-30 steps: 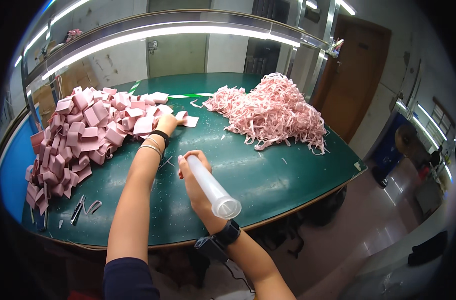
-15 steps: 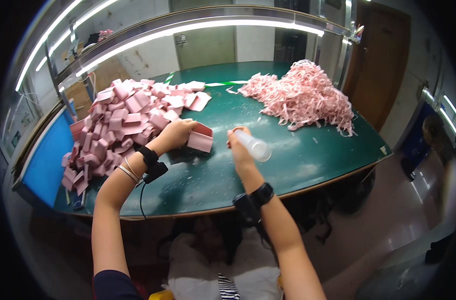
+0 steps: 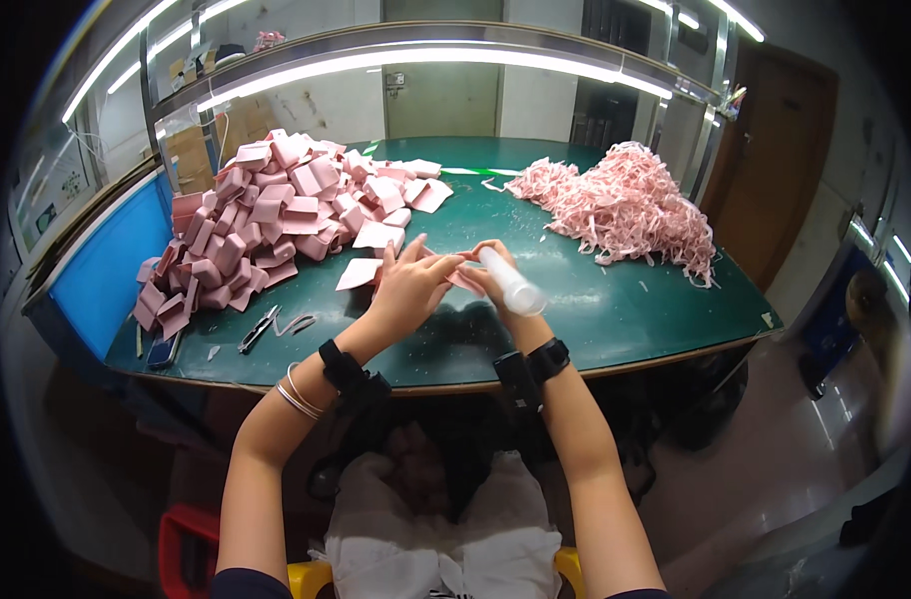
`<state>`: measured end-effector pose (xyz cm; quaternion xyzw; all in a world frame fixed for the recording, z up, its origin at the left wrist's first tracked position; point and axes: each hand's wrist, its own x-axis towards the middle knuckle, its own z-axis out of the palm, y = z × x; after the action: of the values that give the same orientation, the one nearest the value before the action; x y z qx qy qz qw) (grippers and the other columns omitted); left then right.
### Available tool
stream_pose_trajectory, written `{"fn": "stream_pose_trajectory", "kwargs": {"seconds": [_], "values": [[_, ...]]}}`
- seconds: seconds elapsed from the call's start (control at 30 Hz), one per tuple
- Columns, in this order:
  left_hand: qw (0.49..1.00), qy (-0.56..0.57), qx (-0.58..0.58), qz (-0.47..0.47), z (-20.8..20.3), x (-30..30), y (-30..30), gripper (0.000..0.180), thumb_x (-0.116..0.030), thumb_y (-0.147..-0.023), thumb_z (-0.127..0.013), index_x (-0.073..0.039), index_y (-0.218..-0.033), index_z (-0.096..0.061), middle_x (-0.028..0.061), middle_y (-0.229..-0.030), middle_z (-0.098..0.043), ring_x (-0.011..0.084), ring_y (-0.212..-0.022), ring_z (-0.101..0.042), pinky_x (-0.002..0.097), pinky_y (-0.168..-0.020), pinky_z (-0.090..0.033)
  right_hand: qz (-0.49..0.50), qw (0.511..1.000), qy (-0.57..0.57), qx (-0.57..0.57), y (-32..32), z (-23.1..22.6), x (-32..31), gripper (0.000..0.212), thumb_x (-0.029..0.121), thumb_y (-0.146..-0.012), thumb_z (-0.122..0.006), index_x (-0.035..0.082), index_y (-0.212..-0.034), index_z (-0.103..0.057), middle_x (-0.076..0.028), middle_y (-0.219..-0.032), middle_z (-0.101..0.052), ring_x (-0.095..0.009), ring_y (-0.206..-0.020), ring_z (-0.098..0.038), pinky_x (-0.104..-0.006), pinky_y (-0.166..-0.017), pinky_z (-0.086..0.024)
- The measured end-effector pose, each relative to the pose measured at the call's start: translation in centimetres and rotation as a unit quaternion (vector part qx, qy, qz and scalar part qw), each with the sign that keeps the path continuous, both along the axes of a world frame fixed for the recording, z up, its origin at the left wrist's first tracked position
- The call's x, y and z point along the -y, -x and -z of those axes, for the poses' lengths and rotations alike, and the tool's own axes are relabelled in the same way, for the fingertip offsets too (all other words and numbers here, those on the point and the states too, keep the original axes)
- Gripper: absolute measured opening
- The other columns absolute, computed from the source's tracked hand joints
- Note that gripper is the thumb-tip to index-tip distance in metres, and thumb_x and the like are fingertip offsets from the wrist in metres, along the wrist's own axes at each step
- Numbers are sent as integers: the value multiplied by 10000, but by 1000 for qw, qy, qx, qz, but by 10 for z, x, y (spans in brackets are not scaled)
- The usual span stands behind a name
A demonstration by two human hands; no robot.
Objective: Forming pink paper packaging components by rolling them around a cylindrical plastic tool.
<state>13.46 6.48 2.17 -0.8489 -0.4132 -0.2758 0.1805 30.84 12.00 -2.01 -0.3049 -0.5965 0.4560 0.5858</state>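
My left hand (image 3: pixel 407 292) is over the middle of the table, its thumb and forefinger pinched at a small pink piece (image 3: pixel 464 282) and other fingers raised. My right hand (image 3: pixel 507 304) meets it there, wrapped around a translucent whitish tube (image 3: pixel 515 288) that slants down toward my wrist. Its fingertips also touch the pink piece, which is largely hidden between the hands. A flat pale pink flap (image 3: pixel 357 274) lies just left of my left hand. Beyond it rises a heap of folded pink pieces (image 3: pixel 276 205), box-like with open flaps.
A tangled mound of pink strips (image 3: pixel 630 210) lies at the far right of the green table (image 3: pixel 615 319). Small metal snips (image 3: pixel 259 328) and a phone-like dark object (image 3: pixel 164 349) rest near the front left edge. A blue panel (image 3: pixel 106 265) borders the left side.
My hands, apart before, have come together. The boxy pink piece my left hand held at the heap is no longer seen that way; a pink piece now shows between both hands. The view has shifted.
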Motion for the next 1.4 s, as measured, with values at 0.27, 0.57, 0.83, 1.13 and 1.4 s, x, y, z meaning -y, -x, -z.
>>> {"fn": "stream_pose_trajectory", "kwargs": {"seconds": [0.27,0.57,0.83,1.13,1.4], "values": [[900,169,327,232,-15,-15,17,604,-267,-764,-668,-82,-1269,-395,91,-1092,-589,245,-1124,-472,430,-957,-347,-221,958,12,-183,5,-34,17,347,-27,-729,-605,107,-987,-415,-88,-976,-568,-158,-918,-558,-276,-741,-492],[728,510,373,265,-22,-35,53,515,-235,-741,-698,-21,-1130,-438,101,-949,-558,134,-831,-575,263,-702,-485,-172,982,7,-75,22,-67,13,200,135,-811,-607,111,-961,-477,-108,-1034,-578,-165,-912,-569,-294,-824,-459],[691,460,510,225,-11,-48,61,367,-177,-728,-654,-21,-1000,-464,68,-868,-540,136,-771,-591,272,-669,-503,-203,976,38,-75,12,-42,-6,300,322,-873,-519,47,-989,-556,-111,-977,-601,-185,-909,-586,-301,-826,-462],[688,444,522,239,-8,-40,58,437,-181,-750,-639,-20,-1128,-490,88,-955,-577,143,-815,-602,273,-710,-509,-189,978,21,-86,7,-45,2,332,333,-876,-499,25,-989,-546,-155,-1032,-588,-214,-976,-571,-334,-890,-439],[693,449,511,238,-10,-36,57,436,-194,-767,-635,-16,-1144,-509,87,-962,-589,142,-830,-605,277,-718,-510,-174,980,10,-93,11,-44,4,298,276,-861,-526,-6,-952,-557,-122,-963,-593,-205,-926,-583,-322,-861,-453]]}}
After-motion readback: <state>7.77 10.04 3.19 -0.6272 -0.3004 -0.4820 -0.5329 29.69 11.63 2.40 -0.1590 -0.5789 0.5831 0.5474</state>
